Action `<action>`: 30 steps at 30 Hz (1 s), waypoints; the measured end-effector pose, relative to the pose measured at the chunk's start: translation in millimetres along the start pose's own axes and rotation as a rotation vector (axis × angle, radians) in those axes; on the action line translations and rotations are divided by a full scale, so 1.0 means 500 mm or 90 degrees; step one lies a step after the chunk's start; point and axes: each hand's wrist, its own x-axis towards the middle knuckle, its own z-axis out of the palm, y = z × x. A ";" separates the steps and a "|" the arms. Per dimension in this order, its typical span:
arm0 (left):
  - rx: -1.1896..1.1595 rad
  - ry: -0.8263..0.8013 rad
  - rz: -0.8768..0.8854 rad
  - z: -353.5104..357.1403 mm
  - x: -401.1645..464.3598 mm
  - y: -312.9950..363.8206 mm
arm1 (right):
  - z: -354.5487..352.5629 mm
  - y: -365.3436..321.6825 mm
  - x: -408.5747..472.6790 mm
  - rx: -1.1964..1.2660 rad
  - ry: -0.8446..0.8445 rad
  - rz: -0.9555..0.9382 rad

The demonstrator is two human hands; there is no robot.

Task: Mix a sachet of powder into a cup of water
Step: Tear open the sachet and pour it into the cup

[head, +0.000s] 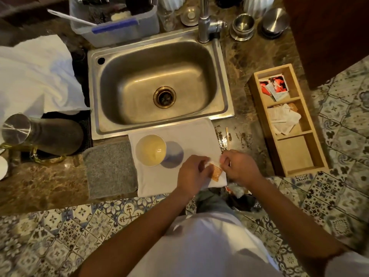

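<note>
Both hands meet over the near right corner of a white folded cloth [197, 134] on the brown marble counter [50, 182]. Left hand [192, 173] and right hand [240, 167] each pinch one end of a small orange sachet [216, 172] with a pale, clear top edge, holding it between them just above the cloth. Its print is too blurred to read, and the left thumb covers part of its left side, so whether it is torn open cannot be told.

To the left on the same cloth stands a round white cup [150, 150], upright, its inside pale and glossy; whether it holds water is hard to make out. A grey, coarse-textured square mat [109, 168] lies touching the cloth's left edge. Behind both sits a brushed stainless-steel sink [159, 82] with a brass-ringed drain.

On the right, a long wooden tray [287, 120] with three compartments holds red-printed packets in the far one and white paper packets in the middle one
</note>
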 end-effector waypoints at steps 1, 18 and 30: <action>0.018 -0.005 0.016 0.004 0.006 0.005 | -0.001 0.002 0.000 0.018 0.002 -0.007; -0.144 0.043 0.107 -0.125 0.007 0.097 | -0.143 -0.081 -0.013 0.345 -0.046 -0.100; -0.375 0.021 0.170 -0.279 -0.029 0.204 | -0.253 -0.238 -0.102 0.487 0.052 -0.197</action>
